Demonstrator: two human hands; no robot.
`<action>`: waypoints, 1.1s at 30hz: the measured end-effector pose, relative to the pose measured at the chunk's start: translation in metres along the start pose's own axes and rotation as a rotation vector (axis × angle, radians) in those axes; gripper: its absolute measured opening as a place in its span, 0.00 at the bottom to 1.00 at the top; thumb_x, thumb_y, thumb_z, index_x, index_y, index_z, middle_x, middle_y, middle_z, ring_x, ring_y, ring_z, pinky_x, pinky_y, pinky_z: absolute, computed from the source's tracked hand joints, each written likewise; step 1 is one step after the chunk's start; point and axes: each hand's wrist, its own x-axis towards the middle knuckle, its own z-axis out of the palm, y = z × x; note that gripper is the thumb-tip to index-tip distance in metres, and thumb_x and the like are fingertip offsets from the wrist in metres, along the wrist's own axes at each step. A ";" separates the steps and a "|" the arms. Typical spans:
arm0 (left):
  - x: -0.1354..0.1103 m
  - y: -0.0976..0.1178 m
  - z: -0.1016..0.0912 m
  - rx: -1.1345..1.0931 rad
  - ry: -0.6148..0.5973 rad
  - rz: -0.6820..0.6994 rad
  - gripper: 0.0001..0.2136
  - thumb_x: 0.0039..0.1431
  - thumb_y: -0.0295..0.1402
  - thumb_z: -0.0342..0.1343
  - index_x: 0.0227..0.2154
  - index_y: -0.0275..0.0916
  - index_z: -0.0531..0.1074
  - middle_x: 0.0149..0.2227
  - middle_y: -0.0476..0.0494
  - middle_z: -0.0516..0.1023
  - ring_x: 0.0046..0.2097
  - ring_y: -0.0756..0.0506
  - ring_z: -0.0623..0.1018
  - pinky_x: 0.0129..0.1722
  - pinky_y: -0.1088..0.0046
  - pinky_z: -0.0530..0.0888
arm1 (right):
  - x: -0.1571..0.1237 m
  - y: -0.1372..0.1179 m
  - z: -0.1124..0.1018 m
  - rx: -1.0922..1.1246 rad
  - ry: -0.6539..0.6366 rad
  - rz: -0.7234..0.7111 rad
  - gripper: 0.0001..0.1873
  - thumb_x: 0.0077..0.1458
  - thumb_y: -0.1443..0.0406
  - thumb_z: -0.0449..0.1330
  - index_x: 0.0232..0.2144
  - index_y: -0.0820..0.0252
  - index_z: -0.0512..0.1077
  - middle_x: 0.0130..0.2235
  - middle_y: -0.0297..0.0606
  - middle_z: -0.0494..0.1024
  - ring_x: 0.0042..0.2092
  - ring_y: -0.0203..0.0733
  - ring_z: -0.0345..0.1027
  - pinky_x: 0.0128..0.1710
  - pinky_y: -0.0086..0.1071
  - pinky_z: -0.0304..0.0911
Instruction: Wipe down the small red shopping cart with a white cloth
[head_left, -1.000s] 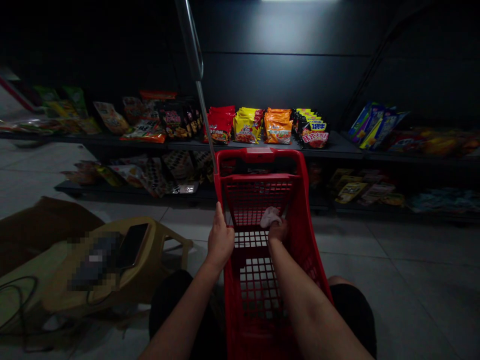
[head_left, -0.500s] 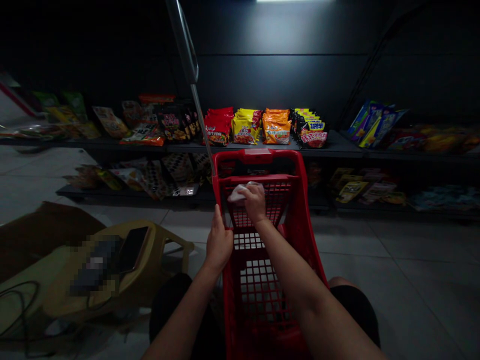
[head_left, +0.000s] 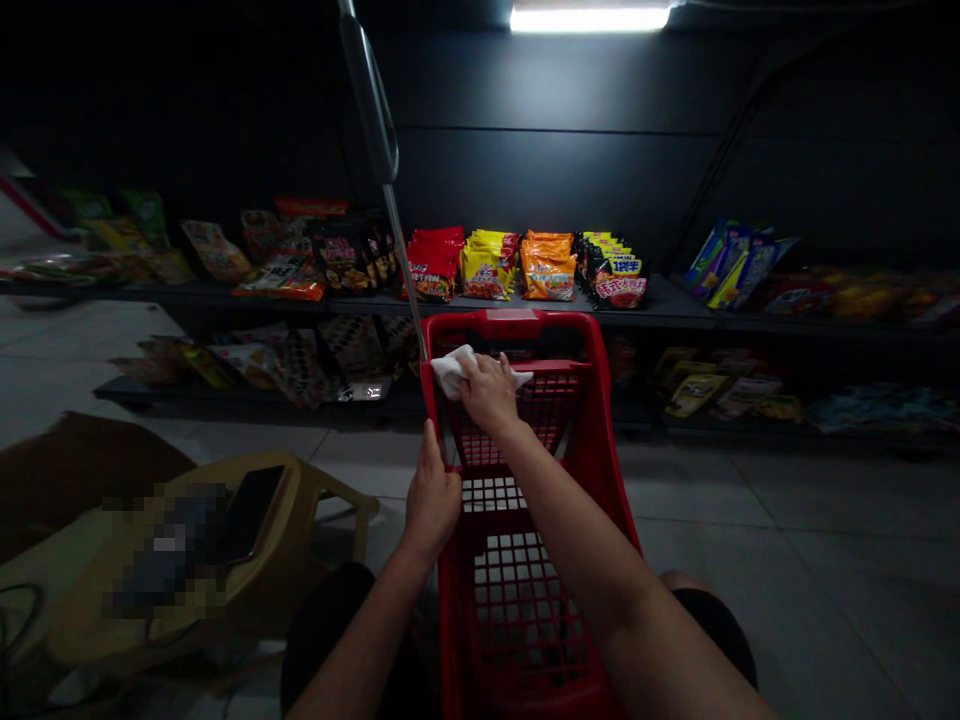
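My right hand [head_left: 489,392] is shut on a white cloth [head_left: 453,372], pressing it against the upper left corner of a red plastic shopping cart [head_left: 510,326]. My left hand [head_left: 433,495] grips the cart's left side wall lower down, below the cloth. A metal pole with a flattened grey top [head_left: 367,100] rises from the cart's left side. The basket's mesh floor and walls show between my arms, with nothing visible inside.
Low dark shelves [head_left: 660,312] hold snack and noodle packets ahead. To the left, a yellow plastic stool [head_left: 330,500] carries a phone [head_left: 251,513] and a pixelated object, with brown cardboard [head_left: 67,480] beside it. Grey floor tiles surround the cart.
My right hand has moved up and left, carrying the cloth from the basket's middle to its upper left corner. My left hand stays on the side wall.
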 end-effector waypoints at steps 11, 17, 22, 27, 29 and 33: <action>0.007 -0.004 -0.003 -0.072 -0.003 0.016 0.41 0.54 0.21 0.49 0.71 0.34 0.42 0.72 0.35 0.51 0.71 0.41 0.56 0.70 0.59 0.57 | -0.009 0.118 -0.083 -0.332 -0.079 0.093 0.10 0.58 0.65 0.56 0.39 0.57 0.76 0.41 0.42 0.83 0.56 0.54 0.65 0.67 0.60 0.30; 0.007 -0.003 -0.001 -0.121 0.007 0.021 0.40 0.54 0.21 0.47 0.71 0.34 0.43 0.72 0.36 0.52 0.71 0.43 0.55 0.70 0.61 0.55 | -0.049 0.134 -0.106 -0.357 -0.037 0.093 0.18 0.62 0.67 0.50 0.50 0.61 0.74 0.53 0.48 0.78 0.63 0.53 0.60 0.68 0.55 0.39; 0.007 -0.006 0.001 -0.116 0.031 0.005 0.41 0.53 0.21 0.48 0.71 0.35 0.44 0.71 0.35 0.53 0.71 0.42 0.56 0.69 0.60 0.57 | -0.082 0.126 -0.109 -0.313 -0.100 0.049 0.16 0.63 0.68 0.52 0.48 0.56 0.76 0.51 0.45 0.79 0.71 0.51 0.47 0.68 0.49 0.44; 0.006 -0.013 0.004 -0.121 0.022 0.044 0.40 0.56 0.24 0.48 0.71 0.39 0.41 0.72 0.37 0.51 0.72 0.42 0.54 0.69 0.57 0.56 | -0.094 0.118 -0.112 -0.290 -0.117 0.038 0.11 0.59 0.68 0.56 0.37 0.53 0.79 0.41 0.42 0.82 0.71 0.51 0.46 0.70 0.49 0.39; 0.006 -0.014 0.004 -0.111 0.019 0.038 0.40 0.57 0.25 0.49 0.71 0.39 0.41 0.72 0.37 0.51 0.72 0.41 0.55 0.69 0.57 0.56 | -0.089 0.117 -0.114 -0.218 -0.115 0.044 0.11 0.59 0.68 0.55 0.37 0.53 0.78 0.42 0.39 0.82 0.67 0.50 0.55 0.70 0.51 0.36; 0.007 -0.013 0.004 -0.098 0.004 0.023 0.39 0.58 0.26 0.48 0.71 0.36 0.40 0.72 0.35 0.50 0.72 0.41 0.54 0.69 0.57 0.57 | -0.061 0.118 -0.126 -0.001 0.036 0.122 0.15 0.61 0.67 0.51 0.43 0.54 0.76 0.47 0.39 0.81 0.54 0.46 0.70 0.66 0.49 0.48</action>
